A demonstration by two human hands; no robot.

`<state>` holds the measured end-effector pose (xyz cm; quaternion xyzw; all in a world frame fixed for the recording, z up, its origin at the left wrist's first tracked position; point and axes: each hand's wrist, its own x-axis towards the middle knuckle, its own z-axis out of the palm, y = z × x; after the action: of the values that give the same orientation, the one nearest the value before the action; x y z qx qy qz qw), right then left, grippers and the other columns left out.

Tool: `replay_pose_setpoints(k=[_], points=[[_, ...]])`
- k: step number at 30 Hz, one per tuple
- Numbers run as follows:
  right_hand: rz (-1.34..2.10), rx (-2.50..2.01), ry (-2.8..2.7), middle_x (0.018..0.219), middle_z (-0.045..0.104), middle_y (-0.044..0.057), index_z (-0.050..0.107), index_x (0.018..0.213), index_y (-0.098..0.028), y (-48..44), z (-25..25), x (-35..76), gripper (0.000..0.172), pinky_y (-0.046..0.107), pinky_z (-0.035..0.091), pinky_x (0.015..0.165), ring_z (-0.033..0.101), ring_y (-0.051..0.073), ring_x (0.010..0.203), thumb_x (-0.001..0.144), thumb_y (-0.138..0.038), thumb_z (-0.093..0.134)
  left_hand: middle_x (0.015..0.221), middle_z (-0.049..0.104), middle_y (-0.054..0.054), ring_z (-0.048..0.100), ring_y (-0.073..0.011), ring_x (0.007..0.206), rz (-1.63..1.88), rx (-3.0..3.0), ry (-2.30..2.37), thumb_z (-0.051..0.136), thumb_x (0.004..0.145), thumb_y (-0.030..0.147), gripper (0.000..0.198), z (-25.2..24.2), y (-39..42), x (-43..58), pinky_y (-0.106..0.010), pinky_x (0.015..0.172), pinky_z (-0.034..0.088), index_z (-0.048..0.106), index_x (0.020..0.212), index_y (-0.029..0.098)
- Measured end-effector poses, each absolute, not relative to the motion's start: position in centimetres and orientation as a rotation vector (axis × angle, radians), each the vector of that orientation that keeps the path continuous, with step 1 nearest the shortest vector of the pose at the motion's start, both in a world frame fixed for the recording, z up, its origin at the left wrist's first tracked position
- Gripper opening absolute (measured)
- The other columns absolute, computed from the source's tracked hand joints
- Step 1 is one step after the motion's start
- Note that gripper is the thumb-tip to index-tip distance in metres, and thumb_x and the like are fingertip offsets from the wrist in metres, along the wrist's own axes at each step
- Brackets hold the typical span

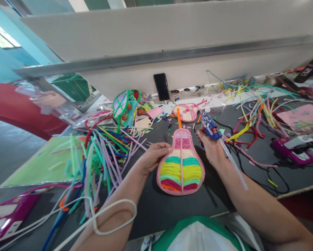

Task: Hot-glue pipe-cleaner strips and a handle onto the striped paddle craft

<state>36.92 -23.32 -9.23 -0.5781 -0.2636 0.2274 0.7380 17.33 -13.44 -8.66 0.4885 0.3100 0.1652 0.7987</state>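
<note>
Nearest the person, a white cable [125, 200] crosses the left forearm. Beyond it, the striped pear-shaped piece [181, 167] is centred between the hands, over the dark bench [146, 212]; whether it lies fully flat cannot be told. Its long axis runs near to far, marked by a pink centre rib: broad rounded end toward the person, narrow neck pointing away. An orange stem [179, 118] continues beyond the neck, leaning slightly left.

The left hand [158, 155] has its grip closed on the piece's left edge, below the neck. The right hand [208, 143], just right of the piece, has its grip closed around a blue glue gun [211, 127], whose clear glue stick [233, 164] trails back over the forearm.

Farther off, a second, pink piece [186, 111] lies beyond the stem. A dark phone [161, 87] leans against the white panel [120, 76].
</note>
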Motion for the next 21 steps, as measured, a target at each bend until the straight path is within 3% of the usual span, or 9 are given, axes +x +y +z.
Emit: replay_pose_setpoints(k=[6,13,21], points=[[0.513,-1.265,-0.721,0.076,0.061,-0.001,0.061,0.075,-0.023,-23.4,-9.1,36.4,0.022,0.034,0.046,0.073,0.056,0.017,0.073,0.066,-0.036,0.077,0.062,0.067,-0.003,0.062,-0.0113,0.051,0.355,1.05,0.675,0.082,0.063,0.024,0.022,-8.6,-13.5,17.4,-0.02,0.052,0.049,0.066,0.073,0.011],[0.757,-1.121,-0.572,0.068,0.061,-0.002,0.063,0.078,-0.021,-22.8,-10.1,37.1,0.019,0.027,0.039,0.051,0.055,0.015,0.062,0.068,-0.034,0.074,0.061,0.067,-0.003,0.062,-0.0112,0.052,0.374,1.027,0.678,0.082,0.063,0.024,0.023,-8.9,-13.0,17.3,-0.019,0.052,0.05,0.067,0.073,0.01],[1.046,-0.986,-0.552,0.063,0.062,-0.004,0.063,0.077,-0.019,-22.7,-10.2,36.4,0.026,0.025,0.039,0.051,0.053,0.011,0.055,0.061,-0.031,0.08,0.063,0.069,-0.004,0.064,-0.0128,0.054,0.433,0.989,0.713,0.082,0.062,0.022,0.022,-9.3,-12.3,17.1,-0.021,0.055,0.052,0.067,0.074,0.01]])
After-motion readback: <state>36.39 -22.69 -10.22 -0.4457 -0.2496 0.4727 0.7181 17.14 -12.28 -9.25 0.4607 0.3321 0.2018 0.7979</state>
